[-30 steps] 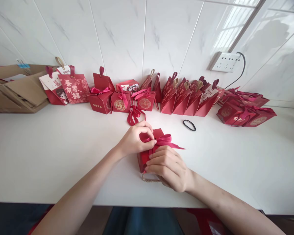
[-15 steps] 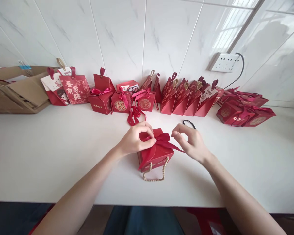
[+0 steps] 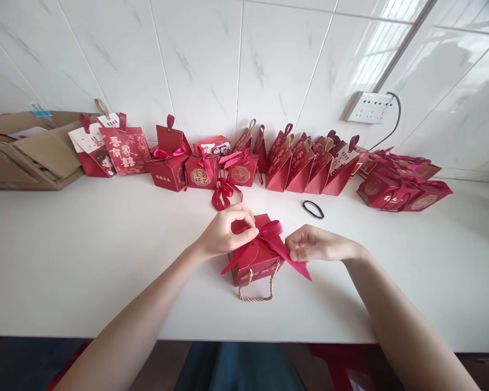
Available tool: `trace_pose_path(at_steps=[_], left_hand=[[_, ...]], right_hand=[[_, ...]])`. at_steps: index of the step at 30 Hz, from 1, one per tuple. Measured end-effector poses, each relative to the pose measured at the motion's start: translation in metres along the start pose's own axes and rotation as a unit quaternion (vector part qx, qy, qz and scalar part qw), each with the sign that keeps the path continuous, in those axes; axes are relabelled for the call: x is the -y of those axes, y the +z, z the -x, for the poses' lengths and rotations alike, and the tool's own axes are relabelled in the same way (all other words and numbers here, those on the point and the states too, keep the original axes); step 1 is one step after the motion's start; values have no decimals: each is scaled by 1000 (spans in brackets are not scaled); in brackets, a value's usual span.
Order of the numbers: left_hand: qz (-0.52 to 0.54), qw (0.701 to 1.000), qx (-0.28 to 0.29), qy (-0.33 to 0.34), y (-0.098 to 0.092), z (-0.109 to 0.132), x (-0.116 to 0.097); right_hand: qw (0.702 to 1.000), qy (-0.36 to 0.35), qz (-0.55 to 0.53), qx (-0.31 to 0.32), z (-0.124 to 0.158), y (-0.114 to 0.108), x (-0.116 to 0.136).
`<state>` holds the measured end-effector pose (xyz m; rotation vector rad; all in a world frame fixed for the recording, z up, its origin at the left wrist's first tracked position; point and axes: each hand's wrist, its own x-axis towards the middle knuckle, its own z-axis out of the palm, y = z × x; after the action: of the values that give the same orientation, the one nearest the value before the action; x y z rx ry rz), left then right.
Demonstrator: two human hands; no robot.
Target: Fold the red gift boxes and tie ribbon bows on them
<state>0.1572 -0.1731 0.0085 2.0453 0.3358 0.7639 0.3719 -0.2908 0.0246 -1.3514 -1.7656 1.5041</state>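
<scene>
Standing at mid-length of the white surface (image 3: 106,266), between its near and far edges: one red box (image 3: 255,276), closed, gold lettering on the side facing the near edge. Fitted on that side: one twisted cord handle (image 3: 256,299), drooping onto the surface. Across the top: one glossy red ribbon (image 3: 274,228), tied in a bow, one tail pointing to the near left corner, the other to the near right corner.

Left hand (image 3: 229,231): thumb and index finger pinched together on the ribbon beside the knot; remaining fingers curled. Right hand (image 3: 321,244): thumb and fingers closed on the right-hand tail, just off the side of the box.

Also on the surface, toward the far edge: one black loop band (image 3: 313,209), lying flat, apart from the right hand; one loose ribbon bundle (image 3: 223,193), beyond the left hand; three red boxes with bows (image 3: 169,172), side by side; several wedge-shaped red packages (image 3: 277,171) with strap loops, in a row. Near the far right corner: a cluster of red boxes (image 3: 391,190). Near the far left corner: one brown carton (image 3: 28,163), flaps open, with two printed packages (image 3: 125,149) beside it.
</scene>
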Motion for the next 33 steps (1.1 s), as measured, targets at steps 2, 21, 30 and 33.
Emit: trace_pose_path(at_steps=[2,21,30,33], left_hand=[[1,1000,-1,-1,1,0,0],[18,1000,-3,12,2,0,4],[5,1000,4,-7,0,-1,3],[6,1000,5,-2,0,-1,3]], right_hand=[[999,-21,16,-37,4,-1,2],[746,-342,453,-349,-31,88,16],[764,-349,430,-332,-30,86,18],[759,-341,443,-334,-29,85,18]])
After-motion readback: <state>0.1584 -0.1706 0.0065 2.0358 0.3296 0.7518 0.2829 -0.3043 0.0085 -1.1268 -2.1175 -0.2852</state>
